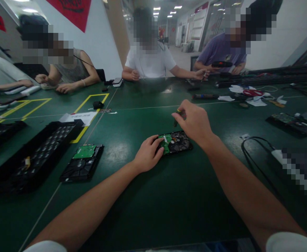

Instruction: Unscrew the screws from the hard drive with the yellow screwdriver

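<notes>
left hand (148,154) clamped on the drive (183,143), right hand (194,120) around a tool (175,123); a loose pinch could gouge the board (165,144).

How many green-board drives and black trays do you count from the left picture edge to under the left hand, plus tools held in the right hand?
Drives: 2, one under the left hand, one left of it
Black trays: 2, one nearer, one farther left
Tools in the right hand: 1
Total: 5
</notes>
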The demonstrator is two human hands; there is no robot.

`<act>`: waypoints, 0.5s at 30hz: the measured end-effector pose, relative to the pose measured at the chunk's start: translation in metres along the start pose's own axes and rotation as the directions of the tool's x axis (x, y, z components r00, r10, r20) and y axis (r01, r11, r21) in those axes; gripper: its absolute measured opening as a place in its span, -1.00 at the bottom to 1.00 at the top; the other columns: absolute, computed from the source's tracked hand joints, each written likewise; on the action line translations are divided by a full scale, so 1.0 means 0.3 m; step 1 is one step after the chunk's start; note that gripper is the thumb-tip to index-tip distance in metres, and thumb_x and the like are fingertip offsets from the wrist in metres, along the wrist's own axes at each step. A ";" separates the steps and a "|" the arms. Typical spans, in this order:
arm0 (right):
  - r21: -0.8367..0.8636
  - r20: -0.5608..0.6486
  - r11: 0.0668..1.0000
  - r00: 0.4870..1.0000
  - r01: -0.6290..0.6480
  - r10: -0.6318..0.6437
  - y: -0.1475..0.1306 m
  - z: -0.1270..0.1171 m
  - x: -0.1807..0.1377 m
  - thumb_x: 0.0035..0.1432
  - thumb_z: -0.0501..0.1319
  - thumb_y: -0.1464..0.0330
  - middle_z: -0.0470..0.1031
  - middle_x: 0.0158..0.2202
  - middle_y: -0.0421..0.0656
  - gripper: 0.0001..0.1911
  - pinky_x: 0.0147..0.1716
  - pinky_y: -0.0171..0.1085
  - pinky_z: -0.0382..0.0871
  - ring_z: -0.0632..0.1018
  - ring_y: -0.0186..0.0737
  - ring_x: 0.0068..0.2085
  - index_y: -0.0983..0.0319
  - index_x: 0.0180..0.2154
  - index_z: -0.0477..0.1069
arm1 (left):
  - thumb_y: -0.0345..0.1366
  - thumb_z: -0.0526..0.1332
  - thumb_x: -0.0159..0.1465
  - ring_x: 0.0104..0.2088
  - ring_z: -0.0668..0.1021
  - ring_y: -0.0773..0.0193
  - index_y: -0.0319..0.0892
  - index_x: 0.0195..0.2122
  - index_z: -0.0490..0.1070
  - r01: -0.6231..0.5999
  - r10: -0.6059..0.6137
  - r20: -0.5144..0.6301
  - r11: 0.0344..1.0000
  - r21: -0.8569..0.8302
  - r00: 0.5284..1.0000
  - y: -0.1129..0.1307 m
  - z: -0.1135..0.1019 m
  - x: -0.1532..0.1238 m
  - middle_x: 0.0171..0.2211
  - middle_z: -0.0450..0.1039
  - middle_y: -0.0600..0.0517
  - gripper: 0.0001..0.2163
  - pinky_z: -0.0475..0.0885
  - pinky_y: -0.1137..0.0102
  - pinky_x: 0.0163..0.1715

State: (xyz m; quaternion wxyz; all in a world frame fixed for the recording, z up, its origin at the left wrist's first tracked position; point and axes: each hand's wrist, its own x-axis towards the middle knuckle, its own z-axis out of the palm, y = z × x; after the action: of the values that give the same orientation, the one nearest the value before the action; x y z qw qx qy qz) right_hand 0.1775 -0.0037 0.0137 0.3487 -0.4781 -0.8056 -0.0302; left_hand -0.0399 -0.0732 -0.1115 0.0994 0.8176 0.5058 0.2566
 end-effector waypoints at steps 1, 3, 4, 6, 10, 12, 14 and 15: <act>0.003 0.005 1.000 1.000 0.009 -0.009 -0.003 -0.001 -0.001 0.33 0.20 0.28 0.56 -0.21 -0.03 -0.87 -0.23 -0.15 0.28 0.52 -0.04 -0.24 0.19 -0.13 0.40 | -0.10 0.05 0.49 0.33 0.38 -0.07 -0.12 0.34 0.30 -0.001 0.001 -0.001 1.000 -0.002 1.000 -0.001 0.001 0.000 0.31 0.30 -0.23 -0.55 0.32 -0.06 0.32; 0.008 0.016 1.000 0.999 0.030 -0.031 -0.008 -0.003 -0.003 0.34 0.18 0.29 0.56 -0.18 -0.01 -0.86 -0.21 -0.14 0.29 0.53 -0.02 -0.20 0.19 -0.12 0.41 | -0.10 0.06 0.49 0.33 0.38 -0.08 -0.10 0.35 0.29 -0.003 0.003 -0.001 1.000 -0.008 1.000 -0.003 0.003 0.000 0.32 0.30 -0.23 -0.55 0.33 -0.07 0.31; 0.007 0.022 0.999 0.999 0.039 -0.039 -0.009 -0.002 -0.004 0.34 0.17 0.30 0.56 -0.16 0.00 -0.86 -0.20 -0.13 0.29 0.53 -0.01 -0.18 0.19 -0.11 0.42 | -0.10 0.06 0.49 0.33 0.38 -0.08 -0.10 0.35 0.29 -0.004 0.004 -0.002 1.000 -0.010 1.000 -0.003 0.003 0.001 0.32 0.30 -0.22 -0.55 0.33 -0.07 0.31; -0.001 0.028 0.999 0.999 0.044 -0.044 -0.007 0.000 -0.005 0.32 0.17 0.33 0.56 -0.12 0.02 -0.85 -0.18 -0.12 0.30 0.53 0.01 -0.15 0.20 -0.09 0.42 | -0.11 0.06 0.49 0.33 0.38 -0.08 -0.10 0.35 0.28 -0.003 0.003 -0.003 1.000 -0.010 1.000 -0.001 0.002 0.000 0.32 0.29 -0.23 -0.55 0.33 -0.07 0.31; -0.018 0.005 1.000 1.000 0.004 -0.004 0.005 0.006 -0.003 0.30 0.21 0.34 0.56 -0.13 0.02 -0.85 -0.18 -0.11 0.30 0.53 0.01 -0.17 0.21 -0.10 0.41 | -0.11 0.06 0.49 0.33 0.38 -0.07 -0.14 0.35 0.28 0.001 -0.001 0.005 1.000 -0.006 1.000 0.004 -0.002 -0.001 0.32 0.29 -0.24 -0.54 0.32 -0.06 0.32; -0.010 -0.007 1.000 1.000 -0.016 0.016 0.006 0.007 -0.002 0.29 0.24 0.32 0.56 -0.16 0.00 -0.85 -0.19 -0.12 0.30 0.52 -0.01 -0.20 0.21 -0.11 0.40 | -0.10 0.05 0.49 0.33 0.37 -0.07 -0.15 0.35 0.29 0.002 -0.002 0.007 1.000 -0.003 1.000 0.003 -0.001 -0.001 0.32 0.29 -0.25 -0.54 0.31 -0.04 0.33; -0.003 -0.004 1.000 1.000 -0.012 0.012 0.003 0.006 -0.002 0.30 0.24 0.31 0.55 -0.17 -0.01 -0.85 -0.20 -0.12 0.30 0.52 -0.02 -0.21 0.20 -0.11 0.40 | -0.10 0.05 0.49 0.33 0.38 -0.07 -0.14 0.35 0.29 0.001 -0.001 0.003 1.000 0.000 1.000 0.001 0.001 -0.001 0.32 0.29 -0.24 -0.54 0.32 -0.05 0.33; -0.002 0.003 1.000 1.000 0.000 0.000 0.000 0.005 -0.003 0.31 0.23 0.31 0.55 -0.17 -0.01 -0.86 -0.20 -0.12 0.30 0.52 -0.02 -0.20 0.20 -0.11 0.40 | -0.11 0.06 0.49 0.33 0.38 -0.07 -0.13 0.35 0.29 0.000 0.000 0.002 1.000 0.001 1.000 -0.001 0.002 -0.001 0.32 0.30 -0.24 -0.54 0.32 -0.05 0.32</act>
State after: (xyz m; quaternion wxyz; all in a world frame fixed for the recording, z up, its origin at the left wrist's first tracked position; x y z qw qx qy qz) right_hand 0.1771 -0.0037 0.0121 0.3469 -0.4785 -0.8061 -0.0306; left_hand -0.0399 -0.0732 -0.1122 0.0993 0.8178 0.5059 0.2555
